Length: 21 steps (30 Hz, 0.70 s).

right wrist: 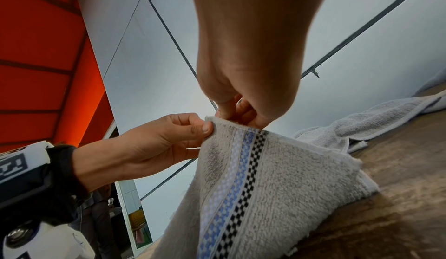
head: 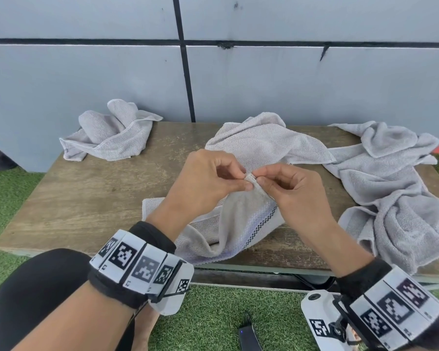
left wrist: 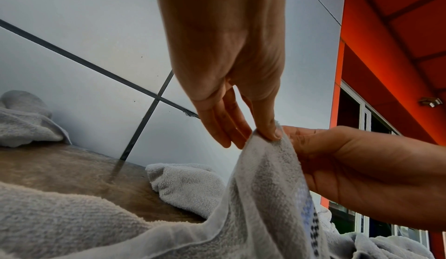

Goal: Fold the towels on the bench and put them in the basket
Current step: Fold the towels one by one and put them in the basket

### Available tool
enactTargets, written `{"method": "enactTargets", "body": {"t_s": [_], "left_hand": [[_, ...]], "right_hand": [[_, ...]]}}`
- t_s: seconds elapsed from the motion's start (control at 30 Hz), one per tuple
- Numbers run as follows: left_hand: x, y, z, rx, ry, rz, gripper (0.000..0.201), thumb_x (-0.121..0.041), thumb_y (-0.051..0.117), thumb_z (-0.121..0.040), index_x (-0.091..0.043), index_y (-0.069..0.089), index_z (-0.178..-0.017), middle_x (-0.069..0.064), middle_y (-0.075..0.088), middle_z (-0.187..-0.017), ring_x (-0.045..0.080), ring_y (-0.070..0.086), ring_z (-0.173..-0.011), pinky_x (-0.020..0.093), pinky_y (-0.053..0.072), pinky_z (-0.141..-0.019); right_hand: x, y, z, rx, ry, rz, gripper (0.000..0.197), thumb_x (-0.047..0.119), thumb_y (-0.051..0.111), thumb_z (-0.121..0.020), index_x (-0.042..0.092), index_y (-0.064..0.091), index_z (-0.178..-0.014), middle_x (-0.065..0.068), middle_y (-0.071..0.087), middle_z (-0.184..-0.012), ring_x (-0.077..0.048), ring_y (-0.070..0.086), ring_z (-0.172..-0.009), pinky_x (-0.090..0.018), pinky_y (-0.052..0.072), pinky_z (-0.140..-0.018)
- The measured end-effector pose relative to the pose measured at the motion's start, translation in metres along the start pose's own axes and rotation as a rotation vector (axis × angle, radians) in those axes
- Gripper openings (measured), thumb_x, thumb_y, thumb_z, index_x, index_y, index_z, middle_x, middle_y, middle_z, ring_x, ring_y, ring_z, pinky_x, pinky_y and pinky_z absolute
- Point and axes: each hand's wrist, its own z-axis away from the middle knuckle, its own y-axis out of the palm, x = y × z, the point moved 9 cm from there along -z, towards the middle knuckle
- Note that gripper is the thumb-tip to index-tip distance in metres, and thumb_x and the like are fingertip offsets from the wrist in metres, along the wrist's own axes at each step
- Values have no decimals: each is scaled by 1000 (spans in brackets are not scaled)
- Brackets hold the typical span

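While both hands meet above the middle of the bench [head: 91, 198], they pinch the same raised corner of the striped towel [head: 241, 224]. The left hand [head: 211, 181] grasps that corner between thumb and forefinger, its other fingers loosely curled; the left wrist view shows the thumb pressed onto the terry cloth at the peak. The right hand [head: 292, 191] pinches the hem just beside it, its fingertips touching the left hand's. From this peak the striped towel hangs down in a tent shape, and its lower part lies on the bench at the near edge, with a little of it over that edge. A band of white, blue and black checks runs down the cloth on the right hand's side.

A second grey towel [head: 264, 140] lies crumpled behind the hands toward the far edge. Another crumpled towel [head: 107, 135] sits at the far left corner, partly hanging off. A larger heap of grey towel [head: 395, 188] covers the right end of the bench and drapes over its near edge.
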Motion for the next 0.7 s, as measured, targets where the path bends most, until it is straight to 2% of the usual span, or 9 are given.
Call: {"method": "enactTargets", "body": {"t_s": [0.13, 0.27, 0.43, 0.53, 0.63, 0.7], "left_hand": [[2, 2, 0, 24, -17, -13, 17, -5, 90, -68, -3, 73, -71, 5, 76, -85, 17, 72, -76, 37, 61, -80], [2, 2, 0, 14, -18, -33, 18, -7, 91, -68, -4, 73, -73, 6, 76, -83, 30, 74, -81, 48, 60, -83], [1, 1, 1, 11, -14, -42, 20, -10, 91, -69, -5, 72, -71, 9, 75, -79, 34, 73, -79, 54, 58, -79], [0, 2, 2, 7, 7, -28, 21, -11, 90, -71, -4, 70, -71, 12, 74, -78, 38, 71, -78, 56, 58, -77], [-2, 7, 3, 15, 22, -28, 22, -11, 89, -73, -3, 68, -72, 12, 73, -77, 38, 71, -77, 55, 58, -75], [-4, 11, 5, 34, 34, -27, 23, -10, 87, -75, -2, 66, -74, 10, 74, -77, 33, 73, -77, 52, 60, -76]], "right_hand": [[-1, 0, 1, -4, 2, -22, 10, 5, 75, -87, 12, 79, -94, 1, 79, -87, -12, 75, -86, -18, 56, -80], [-1, 1, 0, 12, 12, -29, 10, 7, 75, -88, 15, 79, -93, 2, 79, -86, -9, 73, -83, -17, 53, -78], [-1, 3, 1, 40, 44, -101, 7, 18, 77, -86, 17, 79, -93, 0, 78, -83, -9, 71, -79, -19, 52, -76], [-1, 9, 2, 88, 51, -100, 13, 17, 79, -84, 16, 78, -97, -3, 78, -88, -15, 74, -85, -19, 54, -78], [4, 11, 2, 109, 19, -28, 8, 14, 75, -88, 18, 77, -95, -2, 78, -83, -11, 73, -82, -16, 54, -77], [6, 7, 1, 81, -5, 20, 7, 14, 74, -90, 19, 77, -93, -1, 77, -80, -9, 72, -79, -15, 52, -75]]}}
